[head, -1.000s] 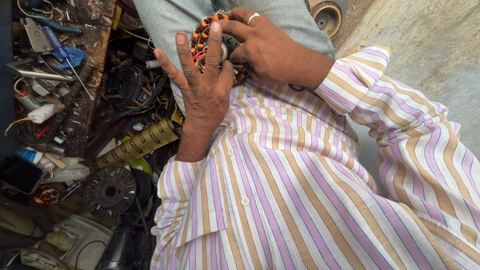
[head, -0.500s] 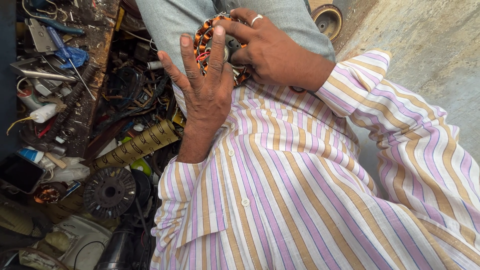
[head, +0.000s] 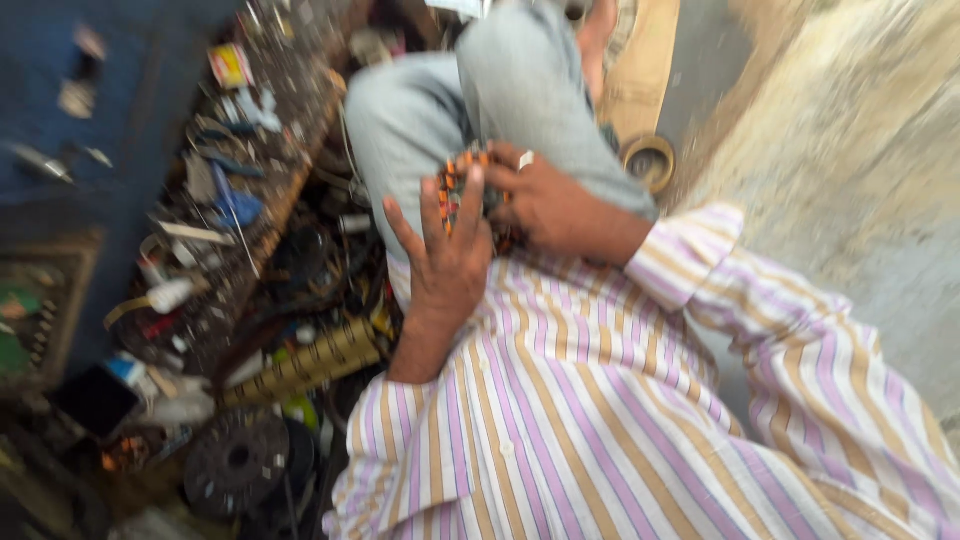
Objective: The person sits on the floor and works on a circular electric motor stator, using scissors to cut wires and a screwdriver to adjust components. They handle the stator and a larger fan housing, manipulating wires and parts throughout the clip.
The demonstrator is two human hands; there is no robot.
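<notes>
A round motor winding [head: 452, 186] with orange and copper-coloured coils rests against my grey-trousered knee [head: 520, 100]. My left hand [head: 450, 262] lies flat on its near side with fingers spread over the coils. From the right, my right hand [head: 548, 203], wearing a ring, grips the winding's far side. Both striped shirt sleeves fill the lower frame. The picture is blurred, and most of the winding is hidden behind my fingers.
A cluttered wooden bench [head: 290, 180] runs along the left with blue-handled pliers [head: 236, 206], a white tube [head: 170, 295], a ribbed yellowish part [head: 300, 366] and a dark toothed disc [head: 236, 460]. A metal ring [head: 648, 160] lies on the concrete floor [head: 860, 150].
The view has swung and blurred, so hands and winding now appear lower and nearer the middle. Both hands keep the same hold on the winding.
</notes>
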